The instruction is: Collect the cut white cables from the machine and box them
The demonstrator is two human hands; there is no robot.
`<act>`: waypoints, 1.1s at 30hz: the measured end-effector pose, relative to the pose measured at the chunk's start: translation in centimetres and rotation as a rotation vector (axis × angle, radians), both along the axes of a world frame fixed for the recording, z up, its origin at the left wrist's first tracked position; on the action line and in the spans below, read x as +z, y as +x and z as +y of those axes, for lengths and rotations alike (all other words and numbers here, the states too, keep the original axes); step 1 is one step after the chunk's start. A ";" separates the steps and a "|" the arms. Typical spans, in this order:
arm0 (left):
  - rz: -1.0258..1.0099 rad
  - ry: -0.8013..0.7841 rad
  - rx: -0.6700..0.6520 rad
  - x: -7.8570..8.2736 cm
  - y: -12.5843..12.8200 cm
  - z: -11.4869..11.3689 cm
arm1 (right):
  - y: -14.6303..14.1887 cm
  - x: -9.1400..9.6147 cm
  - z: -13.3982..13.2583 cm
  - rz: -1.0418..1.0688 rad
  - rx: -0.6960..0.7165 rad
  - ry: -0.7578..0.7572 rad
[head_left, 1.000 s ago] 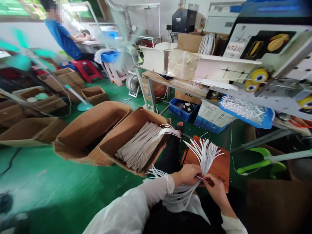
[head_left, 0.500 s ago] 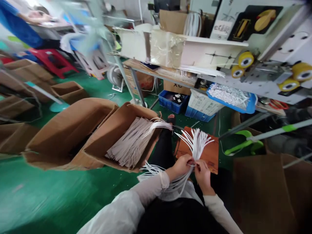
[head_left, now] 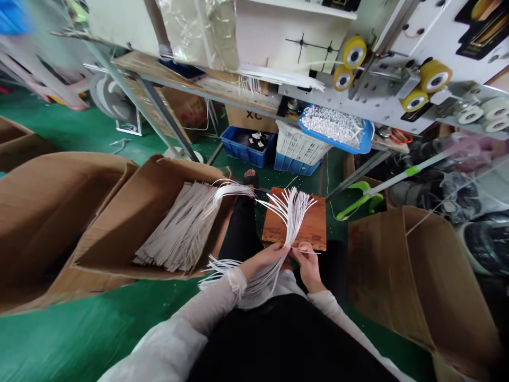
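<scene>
Carton marked "XC" beyond the left hand gripping white cords.

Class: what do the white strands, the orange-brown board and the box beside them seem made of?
The white strands look like plastic, from their sheen and curves. The board seems varnished wood, with reddish grain. The box is cardboard, with creased flaps.

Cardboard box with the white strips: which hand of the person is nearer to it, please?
The left hand is nearer: it is close beside the box, apart from it, and grips a bundle of white strips. The right hand is farther, beyond the left hand from the box.
</scene>
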State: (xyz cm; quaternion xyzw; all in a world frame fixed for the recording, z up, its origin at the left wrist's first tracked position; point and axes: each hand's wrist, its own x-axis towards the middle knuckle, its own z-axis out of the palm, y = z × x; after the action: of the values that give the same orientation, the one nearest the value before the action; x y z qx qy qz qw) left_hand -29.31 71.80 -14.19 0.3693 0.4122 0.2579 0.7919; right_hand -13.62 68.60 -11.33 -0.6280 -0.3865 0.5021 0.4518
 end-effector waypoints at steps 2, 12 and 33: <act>-0.065 -0.032 -0.096 0.5 0.2 -0.2 | 0.0 0.0 0.4 0.002 -0.044 -0.052; -0.040 0.053 -0.208 3.8 -2.5 -2.1 | -3.0 1.3 9.7 0.465 0.092 -0.194; 0.661 -0.106 0.131 -4.1 -37.9 -11.6 | -31.6 -2.2 24.0 0.508 0.085 -0.160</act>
State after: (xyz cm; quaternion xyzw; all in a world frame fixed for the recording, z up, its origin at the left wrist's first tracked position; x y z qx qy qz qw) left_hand -67.25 60.22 -18.26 0.3641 0.6824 0.1528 0.6152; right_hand -45.17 92.56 -13.54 -0.4990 -0.2459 0.6909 0.4618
